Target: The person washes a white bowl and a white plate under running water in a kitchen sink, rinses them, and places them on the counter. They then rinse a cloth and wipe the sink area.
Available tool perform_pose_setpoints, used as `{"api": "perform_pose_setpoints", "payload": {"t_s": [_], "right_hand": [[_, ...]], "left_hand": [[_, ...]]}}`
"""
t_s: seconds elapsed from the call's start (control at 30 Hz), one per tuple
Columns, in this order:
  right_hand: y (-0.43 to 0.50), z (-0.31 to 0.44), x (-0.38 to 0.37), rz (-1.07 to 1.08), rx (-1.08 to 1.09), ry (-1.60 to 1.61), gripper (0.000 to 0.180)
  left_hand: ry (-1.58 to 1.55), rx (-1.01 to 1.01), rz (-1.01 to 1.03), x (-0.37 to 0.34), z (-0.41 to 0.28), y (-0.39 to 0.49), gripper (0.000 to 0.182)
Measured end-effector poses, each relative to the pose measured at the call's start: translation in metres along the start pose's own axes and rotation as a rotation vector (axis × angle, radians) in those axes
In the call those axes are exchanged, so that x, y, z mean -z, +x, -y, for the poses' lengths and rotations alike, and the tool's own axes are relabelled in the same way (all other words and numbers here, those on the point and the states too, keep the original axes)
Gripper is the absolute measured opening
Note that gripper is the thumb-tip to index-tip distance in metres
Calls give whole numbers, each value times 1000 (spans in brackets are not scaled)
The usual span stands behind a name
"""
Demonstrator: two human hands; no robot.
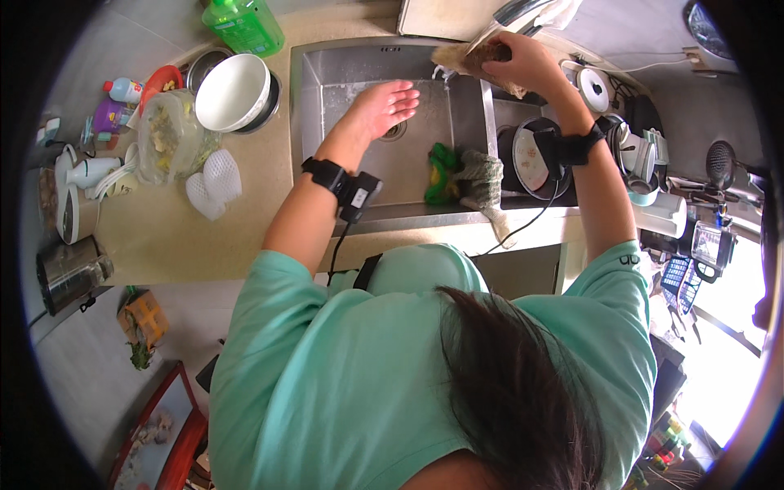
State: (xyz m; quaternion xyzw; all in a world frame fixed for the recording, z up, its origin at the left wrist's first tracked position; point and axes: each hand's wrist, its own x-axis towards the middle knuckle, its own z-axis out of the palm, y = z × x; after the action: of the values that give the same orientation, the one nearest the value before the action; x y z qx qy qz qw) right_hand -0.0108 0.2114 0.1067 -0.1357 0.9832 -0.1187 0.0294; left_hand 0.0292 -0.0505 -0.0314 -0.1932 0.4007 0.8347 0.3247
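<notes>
Over the left basin of the steel sink (416, 213) my left hand (389, 107) is held with fingers apart and nothing in it. My right hand (520, 61) grips a brown fibrous scrubbing pad (471, 61) by the faucet (503, 18), above the divider between the basins. Water seems to fall into the left basin near the pad. A green cloth or net (441, 174) lies in that basin. A grey knitted cloth (482, 177) hangs over the divider and the front rim. The right basin holds a pot or bowl (533, 160) with a pale inside, partly hidden by my wrist strap.
On the left counter stand a white bowl (231, 92), a plastic bag of food scraps (168, 138), white foam netting (214, 184) and a green detergent bottle (245, 27). A white lid (593, 89) and stacked dishes (640, 153) are at the right. A cable hangs from each wrist.
</notes>
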Motion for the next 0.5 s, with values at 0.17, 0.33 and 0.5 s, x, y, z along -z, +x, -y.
{"api": "perform_pose_setpoints", "payload": {"t_s": [0.17, 0.33, 0.5], "right_hand": [[-18, 11, 12, 36, -88, -25, 56], [-29, -4, 14, -58, -58, -120, 58], [-28, -19, -5, -59, -39, -44, 56]], "left_hand": [[-226, -77, 93, -75, 1, 55, 21], [-283, -107, 66, -107, -1, 82, 24], [-140, -17, 317, -96, -15, 79, 29]]}}
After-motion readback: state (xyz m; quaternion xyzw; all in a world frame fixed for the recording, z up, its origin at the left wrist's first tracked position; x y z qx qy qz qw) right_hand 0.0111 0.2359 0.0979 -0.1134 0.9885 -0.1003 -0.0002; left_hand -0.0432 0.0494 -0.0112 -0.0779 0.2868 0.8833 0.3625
